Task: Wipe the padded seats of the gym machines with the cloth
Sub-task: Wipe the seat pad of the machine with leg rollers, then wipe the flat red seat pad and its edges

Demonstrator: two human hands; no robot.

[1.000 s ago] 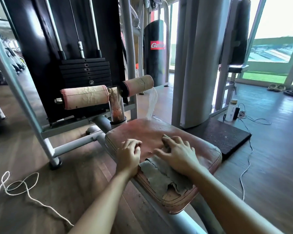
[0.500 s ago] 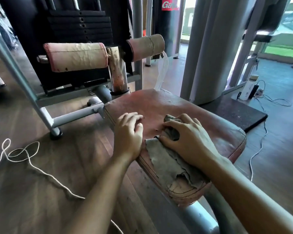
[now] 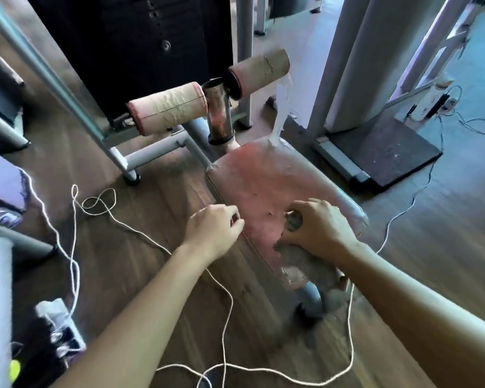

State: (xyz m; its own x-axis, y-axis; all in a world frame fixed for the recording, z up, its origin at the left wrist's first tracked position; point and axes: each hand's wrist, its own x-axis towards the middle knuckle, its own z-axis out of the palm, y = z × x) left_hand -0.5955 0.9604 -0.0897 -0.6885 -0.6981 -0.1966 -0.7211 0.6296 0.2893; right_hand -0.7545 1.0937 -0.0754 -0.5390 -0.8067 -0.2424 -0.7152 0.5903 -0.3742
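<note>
Grey cloth [image 3: 295, 254] gripped in right hand [image 3: 317, 228] on seat [image 3: 263, 186]; left hand [image 3: 213, 229] loosely curled alongside.

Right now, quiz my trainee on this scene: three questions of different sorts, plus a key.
1. True or false: the left hand holds the cloth.
2. How many roller pads stand beyond the seat? A one, B two, C three.
3. Fill in: the white cord lies on the ___.
Key: 1 false, the right hand grips it; 2 B; 3 floor.
</note>
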